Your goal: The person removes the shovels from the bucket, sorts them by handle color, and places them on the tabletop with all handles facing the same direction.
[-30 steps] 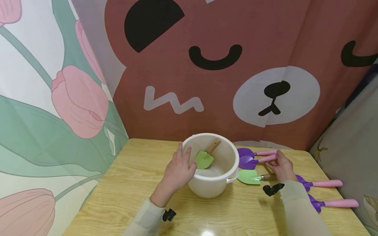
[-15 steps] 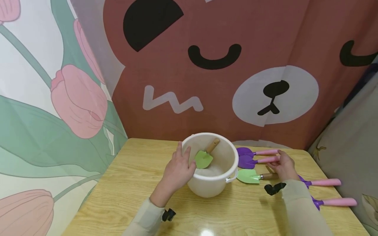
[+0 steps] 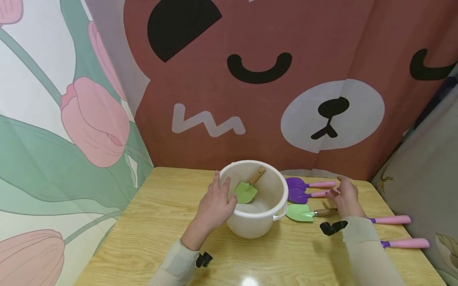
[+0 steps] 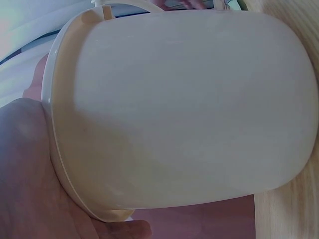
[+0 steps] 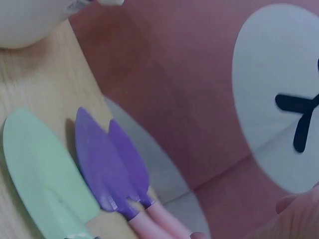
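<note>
A white bucket [image 3: 250, 226] stands upright on the table with a green trowel [image 3: 246, 192] inside, its wooden handle leaning on the wall. My left hand [image 3: 216, 204] holds the bucket's left rim, some fingers inside and one outside; the left wrist view is filled by the bucket's side [image 4: 189, 109]. To the right lie two purple trowels [image 3: 297, 195] with pink handles, side by side. My right hand [image 3: 347, 200] hovers at their handle ends, fingers apart; one fingertip overlaps the nearer handle, and contact is unclear. Below them lies another green trowel [image 3: 299, 213], its handle end by the hand.
Two more purple trowels with pink handles, the farther [image 3: 393, 219] and the nearer [image 3: 408, 243], lie at the right, their blades mostly hidden by my right sleeve [image 3: 368, 250]. A bear-print curtain [image 3: 200, 151] hangs directly behind the wooden table [image 3: 143, 238].
My right hand has let go of the pink-handled purple trowel and lifted slightly, its fingers spreading. That trowel now lies flat beside the other. My left hand keeps its place on the bucket.
</note>
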A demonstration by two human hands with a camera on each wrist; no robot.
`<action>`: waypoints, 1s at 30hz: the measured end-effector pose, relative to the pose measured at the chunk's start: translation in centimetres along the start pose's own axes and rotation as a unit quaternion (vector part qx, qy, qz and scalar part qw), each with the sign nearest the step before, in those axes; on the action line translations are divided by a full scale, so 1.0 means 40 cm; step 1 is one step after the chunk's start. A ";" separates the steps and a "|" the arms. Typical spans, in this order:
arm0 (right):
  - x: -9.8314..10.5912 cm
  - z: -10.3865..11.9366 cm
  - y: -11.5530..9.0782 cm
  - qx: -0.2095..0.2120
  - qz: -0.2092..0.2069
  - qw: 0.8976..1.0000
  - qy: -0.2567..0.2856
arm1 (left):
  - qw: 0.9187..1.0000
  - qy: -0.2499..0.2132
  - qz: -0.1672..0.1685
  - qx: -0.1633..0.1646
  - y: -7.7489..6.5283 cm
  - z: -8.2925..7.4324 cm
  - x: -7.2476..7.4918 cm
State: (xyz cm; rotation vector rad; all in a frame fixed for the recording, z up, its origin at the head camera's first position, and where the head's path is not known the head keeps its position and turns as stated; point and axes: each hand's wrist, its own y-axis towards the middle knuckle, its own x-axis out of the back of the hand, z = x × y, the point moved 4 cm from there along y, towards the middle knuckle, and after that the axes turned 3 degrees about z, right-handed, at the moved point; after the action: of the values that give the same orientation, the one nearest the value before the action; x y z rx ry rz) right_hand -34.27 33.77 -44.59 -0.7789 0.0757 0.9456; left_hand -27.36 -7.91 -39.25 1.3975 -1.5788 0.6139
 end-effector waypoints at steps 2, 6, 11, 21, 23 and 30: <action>-0.012 0.011 -0.015 0.018 0.000 1.000 -0.022 | 1.000 0.001 -0.001 0.000 0.000 0.000 0.001; -0.036 0.030 -0.043 0.043 0.006 0.999 -0.029 | 1.000 0.002 -0.001 -0.001 0.000 -0.001 0.003; -0.070 0.045 -0.076 0.057 0.027 0.996 -0.059 | 1.000 -0.001 0.001 0.000 0.001 -0.001 0.004; -0.139 0.058 -0.138 0.065 0.073 0.990 -0.101 | 1.000 0.004 0.003 -0.001 0.003 0.000 0.002; -0.152 0.058 -0.150 0.066 0.084 0.988 -0.114 | 1.000 0.004 0.004 -0.001 0.003 0.000 0.002; -0.202 0.040 -0.191 0.079 0.119 0.975 -0.173 | 1.000 0.003 0.007 -0.002 0.005 0.001 0.001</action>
State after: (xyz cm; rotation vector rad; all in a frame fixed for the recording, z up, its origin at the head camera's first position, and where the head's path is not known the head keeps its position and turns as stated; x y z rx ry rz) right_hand -33.85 26.54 -35.99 -0.4555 -0.0607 1.2746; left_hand -27.54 -7.91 -39.17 1.3802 -1.5858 0.6221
